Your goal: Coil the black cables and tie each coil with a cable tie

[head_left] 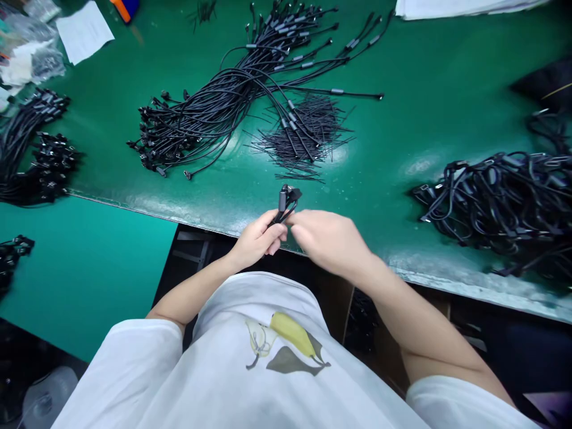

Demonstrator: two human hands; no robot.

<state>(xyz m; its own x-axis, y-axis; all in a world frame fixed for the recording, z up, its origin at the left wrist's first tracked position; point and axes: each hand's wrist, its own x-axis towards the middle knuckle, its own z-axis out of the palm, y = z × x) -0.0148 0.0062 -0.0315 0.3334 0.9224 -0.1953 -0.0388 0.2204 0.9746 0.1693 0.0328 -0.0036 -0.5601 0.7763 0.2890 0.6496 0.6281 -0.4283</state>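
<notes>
A folded black cable (282,201) stands up out of my left hand (261,238), its connector ends pointing away from me over the table's near edge. The fingers of that hand are closed round the bundle. Beside it, my right hand (328,238) has its fingers curled in against the cable; what they pinch is hidden, and the hand is slightly blurred. Just beyond lies a pile of thin black twist ties (308,131). Behind and left of it is a large bunch of straight black cables (223,95) with grey sleeves near one end.
Folded black cables (504,202) are heaped at the right. More cable bunches (44,143) lie at the left. Paper (84,33) and plastic bags (33,44) occupy the far left, and white sheets (460,7) the far edge. The green table (447,95) ends just before my body.
</notes>
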